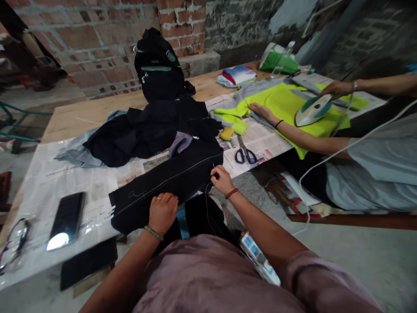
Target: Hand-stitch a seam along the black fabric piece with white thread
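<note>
Resting L hand on blk cloth (matte, oblong), R hand pinched

Black cloth with a pale line, yellow-and-grey garment, white-and-teal iron

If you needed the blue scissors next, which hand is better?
Probably the right hand: it's nearer the scissors, though its fingertips look pinched together. The left hand rests farther away on the black cloth.
</note>
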The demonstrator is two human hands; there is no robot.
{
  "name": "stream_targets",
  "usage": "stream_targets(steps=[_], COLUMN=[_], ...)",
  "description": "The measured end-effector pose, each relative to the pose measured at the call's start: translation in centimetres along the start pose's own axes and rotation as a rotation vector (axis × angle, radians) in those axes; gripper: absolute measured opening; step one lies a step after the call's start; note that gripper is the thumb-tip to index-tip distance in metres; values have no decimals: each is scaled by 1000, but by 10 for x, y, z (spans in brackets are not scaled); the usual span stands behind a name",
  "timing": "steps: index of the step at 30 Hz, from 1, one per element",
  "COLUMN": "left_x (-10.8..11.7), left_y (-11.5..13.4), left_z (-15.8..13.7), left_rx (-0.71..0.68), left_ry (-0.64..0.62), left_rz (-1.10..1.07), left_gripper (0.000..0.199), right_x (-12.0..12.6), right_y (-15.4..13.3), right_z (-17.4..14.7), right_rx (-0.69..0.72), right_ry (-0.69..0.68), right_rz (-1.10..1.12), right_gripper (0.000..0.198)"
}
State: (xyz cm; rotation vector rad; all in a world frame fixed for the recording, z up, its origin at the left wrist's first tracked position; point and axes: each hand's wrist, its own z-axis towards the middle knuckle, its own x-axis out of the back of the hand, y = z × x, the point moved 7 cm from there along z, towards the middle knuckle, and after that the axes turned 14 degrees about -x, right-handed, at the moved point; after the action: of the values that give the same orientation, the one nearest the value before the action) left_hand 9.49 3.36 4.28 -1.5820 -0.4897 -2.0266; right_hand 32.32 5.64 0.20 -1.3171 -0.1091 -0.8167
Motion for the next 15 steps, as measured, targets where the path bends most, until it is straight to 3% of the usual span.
stream_targets(steps=[8,15], left_x=[11,35], left_y=[-6,22], left_z=[4,7], left_rx=[54,-62], left_ry=[56,90], left_rz=[-16,5], left_gripper=[19,15], right_x=[0,0], right_y=[1,2], right_z=[0,0], right_rx=[-9,-7], right_ry=[-4,-2], right_rz=[7,21], right_gripper=[14,15])
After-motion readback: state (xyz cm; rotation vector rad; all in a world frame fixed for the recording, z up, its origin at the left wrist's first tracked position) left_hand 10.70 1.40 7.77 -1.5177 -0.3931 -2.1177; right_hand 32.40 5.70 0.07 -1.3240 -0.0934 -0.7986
